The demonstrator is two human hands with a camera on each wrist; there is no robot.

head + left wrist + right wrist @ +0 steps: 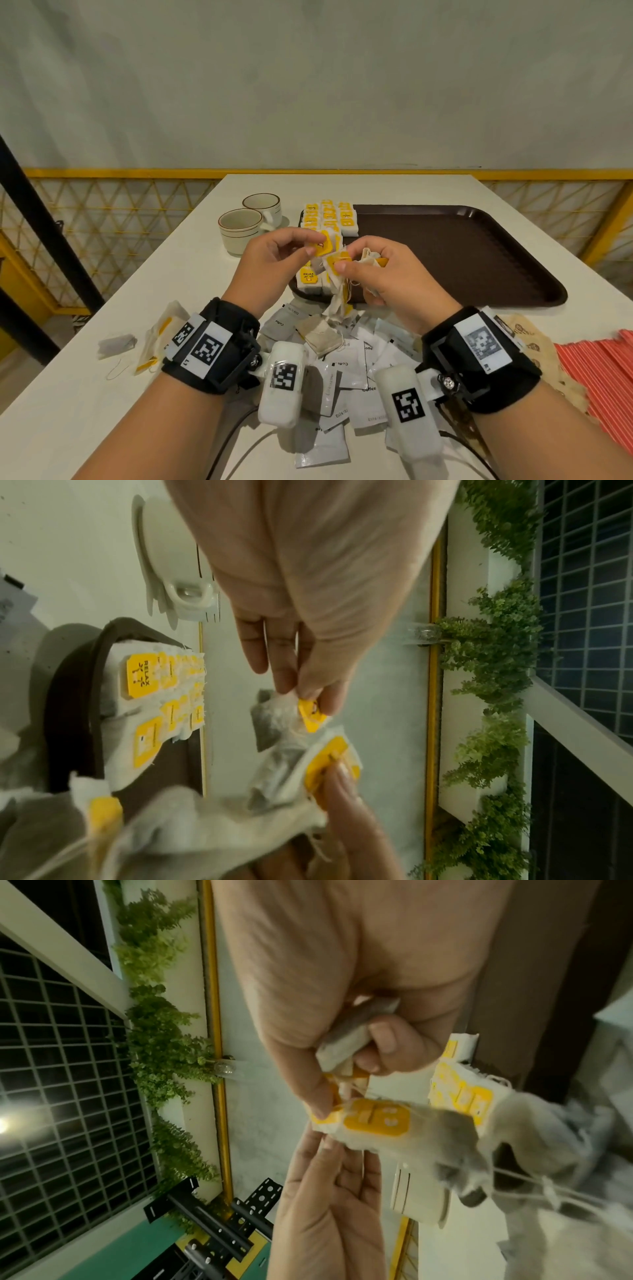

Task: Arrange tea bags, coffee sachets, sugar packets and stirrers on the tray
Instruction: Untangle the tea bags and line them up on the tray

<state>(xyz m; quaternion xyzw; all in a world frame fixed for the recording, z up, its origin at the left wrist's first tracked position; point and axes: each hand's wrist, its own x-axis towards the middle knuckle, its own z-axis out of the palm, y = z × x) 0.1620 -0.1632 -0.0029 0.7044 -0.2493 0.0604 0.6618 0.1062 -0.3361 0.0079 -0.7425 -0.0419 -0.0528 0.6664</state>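
Note:
A dark brown tray (462, 260) lies on the white table, with rows of yellow-tagged tea bags (329, 216) laid along its left end. Above the tray's near left corner both hands work a tangled bunch of tea bags (337, 291). My left hand (274, 260) pinches one yellow tag (310, 715) between thumb and fingertips. My right hand (376, 274) pinches another yellow tag (375, 1118) and holds further bags in its curled fingers, with strings dangling below. Coffee sachets (349, 373) lie heaped under my wrists. Red stirrers (603, 377) lie at the right.
Two cream cups (250, 222) stand left of the tray. Loose tea bags (154, 335) lie at the near left. Brown paper packets (527, 339) lie between the sachets and the stirrers. A yellow mesh railing (102, 212) runs behind the table.

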